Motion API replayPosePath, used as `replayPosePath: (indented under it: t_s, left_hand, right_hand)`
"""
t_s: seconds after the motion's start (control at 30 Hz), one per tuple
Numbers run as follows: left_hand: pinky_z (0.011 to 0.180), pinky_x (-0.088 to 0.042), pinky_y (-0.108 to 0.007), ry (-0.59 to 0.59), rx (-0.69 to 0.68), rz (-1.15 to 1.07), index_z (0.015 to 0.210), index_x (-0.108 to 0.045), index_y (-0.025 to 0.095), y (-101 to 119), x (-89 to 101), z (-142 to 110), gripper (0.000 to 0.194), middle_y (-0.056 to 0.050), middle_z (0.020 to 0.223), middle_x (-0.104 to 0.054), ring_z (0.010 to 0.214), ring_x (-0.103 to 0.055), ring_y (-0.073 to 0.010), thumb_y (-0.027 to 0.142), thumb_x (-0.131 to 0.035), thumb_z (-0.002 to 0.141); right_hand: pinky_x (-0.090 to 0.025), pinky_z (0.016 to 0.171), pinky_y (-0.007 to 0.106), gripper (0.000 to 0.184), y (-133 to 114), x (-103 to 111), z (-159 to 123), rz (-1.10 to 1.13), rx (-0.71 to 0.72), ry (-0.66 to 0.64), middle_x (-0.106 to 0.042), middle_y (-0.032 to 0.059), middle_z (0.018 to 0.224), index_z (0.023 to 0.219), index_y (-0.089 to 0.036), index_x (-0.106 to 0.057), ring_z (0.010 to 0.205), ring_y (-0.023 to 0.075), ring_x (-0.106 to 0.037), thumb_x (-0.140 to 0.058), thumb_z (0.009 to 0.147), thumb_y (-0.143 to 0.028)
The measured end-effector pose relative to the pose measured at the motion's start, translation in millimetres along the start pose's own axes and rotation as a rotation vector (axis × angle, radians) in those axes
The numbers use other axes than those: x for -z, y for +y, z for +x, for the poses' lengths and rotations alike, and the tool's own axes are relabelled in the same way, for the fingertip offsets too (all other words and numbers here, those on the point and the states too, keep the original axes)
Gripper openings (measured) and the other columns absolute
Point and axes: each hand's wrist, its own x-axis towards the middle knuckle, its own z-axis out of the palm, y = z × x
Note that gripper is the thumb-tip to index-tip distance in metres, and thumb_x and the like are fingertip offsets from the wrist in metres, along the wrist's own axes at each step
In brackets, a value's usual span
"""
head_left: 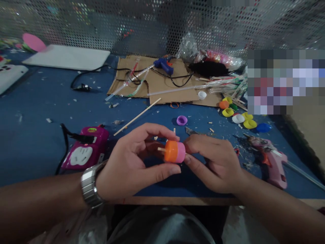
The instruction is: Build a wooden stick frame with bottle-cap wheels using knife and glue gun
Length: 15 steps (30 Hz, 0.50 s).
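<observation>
Both my hands meet above the near edge of the blue table (33,142). Between them is an orange cap joined to a pink cap (174,152), with a thin wooden stick poking out of the orange side. My left hand (134,162), a metal watch on its wrist, curls its thumb and fingers round the orange side. My right hand (214,162) pinches the pink side with thumb and forefinger.
A pink power strip (85,152) lies left of my hands, a pink glue gun (269,161) to the right. Loose coloured caps (237,113), a purple cap (181,120), a wooden skewer (137,117), a blue glue gun (164,65) on cardboard (157,83) lie beyond. A perforated metal screen backs the table.
</observation>
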Motion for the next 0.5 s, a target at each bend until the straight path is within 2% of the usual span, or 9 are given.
replayPosePath:
  t_s: [0.1,0.23,0.5]
  left_hand:
    - [0.091,-0.072,-0.019,0.011,-0.024,0.010,0.118,-0.079,0.023,-1.4,2.3,2.0,0.044,-0.002,0.120,-0.085,0.096,-0.087,-0.0144,0.012,-0.099,0.081]
    - [0.095,-0.071,-0.021,-0.009,-0.073,0.077,0.120,-0.081,0.022,-2.3,5.2,3.0,0.040,-0.005,0.121,-0.083,0.102,-0.086,-0.0162,0.013,-0.097,0.083]
    - [0.096,-0.070,-0.019,-0.036,-0.062,0.105,0.119,-0.079,0.022,-1.4,4.7,3.0,0.038,-0.003,0.118,-0.083,0.103,-0.086,-0.0154,0.014,-0.095,0.085]
  right_hand:
    - [-0.055,0.077,0.025,0.010,-0.4,2.5,0.5,-0.007,-0.001,0.012,-0.074,0.0013,0.086,0.099,-0.020,-0.069,0.079,0.0135,-0.069,-0.068,0.107,-0.015]
    - [-0.055,0.076,0.024,0.011,-1.1,3.8,1.2,-0.009,0.003,0.024,-0.074,0.0020,0.085,0.097,-0.020,-0.068,0.079,0.0136,-0.069,-0.067,0.107,-0.015]
    - [-0.057,0.072,0.026,0.008,-0.8,2.4,2.0,-0.038,-0.001,0.030,-0.076,0.0029,0.085,0.099,-0.019,-0.071,0.076,0.0139,-0.070,-0.067,0.107,-0.019]
